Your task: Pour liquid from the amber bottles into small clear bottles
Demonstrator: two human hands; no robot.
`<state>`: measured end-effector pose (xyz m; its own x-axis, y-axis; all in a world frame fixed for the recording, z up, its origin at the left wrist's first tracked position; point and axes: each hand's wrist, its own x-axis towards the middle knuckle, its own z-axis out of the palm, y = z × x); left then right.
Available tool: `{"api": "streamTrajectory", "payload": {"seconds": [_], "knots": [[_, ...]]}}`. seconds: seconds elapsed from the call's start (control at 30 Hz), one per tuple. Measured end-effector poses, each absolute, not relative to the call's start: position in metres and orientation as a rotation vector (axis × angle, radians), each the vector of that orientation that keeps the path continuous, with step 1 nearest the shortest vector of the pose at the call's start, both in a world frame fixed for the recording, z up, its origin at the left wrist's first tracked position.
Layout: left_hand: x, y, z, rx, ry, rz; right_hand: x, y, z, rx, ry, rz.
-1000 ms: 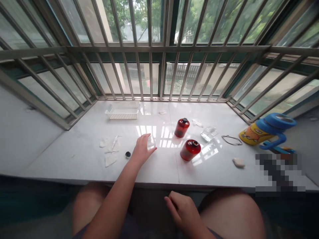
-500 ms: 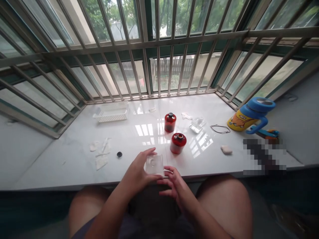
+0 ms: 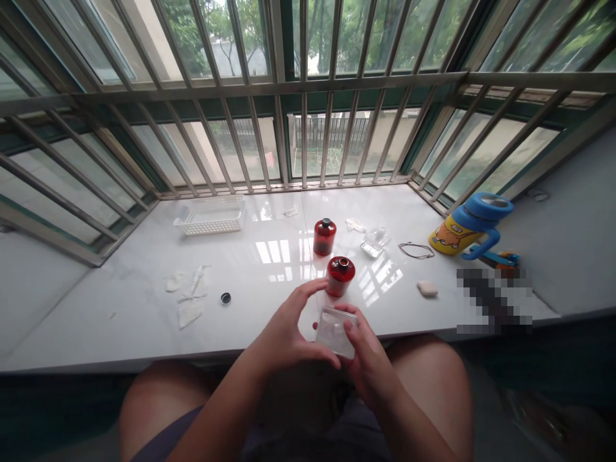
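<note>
Your work sat at the middle of the near edge of the glossy white stone windowsill (image 3: 144, 301). The yellow-and-blue handled drinking bottle (image 3: 462, 228) lay on its side at the right end and the white slotted plastic basket (image 3: 210, 216) at the far left corner, both well clear.

My read: you were working open the small flat clear plastic packet (image 3: 335, 331). That was best done low over the sill's near edge, not over your lap, so anything dropped would land on stone. The open-necked round red bottle (image 3: 340, 274) stood just beyond your fingertips, with the capped red bottle (image 3: 324, 237) behind it. Elbows in, to avoid knocking the open one. The small black cap (image 3: 225, 298) lay apart, to the left.

Grip: your left hand (image 3: 283, 333) was spread, thumb braced at the packet's near left edge, index arched above without touching. Your right hand (image 3: 368, 359) was curled, one digit on top and the rest beneath, pinching the packet. The packet was off the sill, tilted, between both hands.
</note>
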<state>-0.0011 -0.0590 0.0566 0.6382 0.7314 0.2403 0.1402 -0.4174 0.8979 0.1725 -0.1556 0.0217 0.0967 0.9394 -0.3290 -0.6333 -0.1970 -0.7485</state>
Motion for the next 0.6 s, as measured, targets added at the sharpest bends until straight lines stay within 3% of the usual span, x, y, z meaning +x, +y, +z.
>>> {"api": "streamTrajectory", "payload": {"seconds": [0.17, 0.37, 0.6], "knots": [[0.021, -0.021, 0.045, 1.771, 0.834, 1.04, 0.199, -0.163, 0.022, -1.012, -0.305, 1.302], [0.058, 0.0, 0.076, 1.891, 0.901, 1.346, 0.226, -0.174, 0.021, -1.044, -0.196, 1.168], [0.11, 0.022, 0.037, 2.0, 0.888, 0.874, 0.241, -0.177, 0.023, -1.04, -0.162, 1.068]]}}
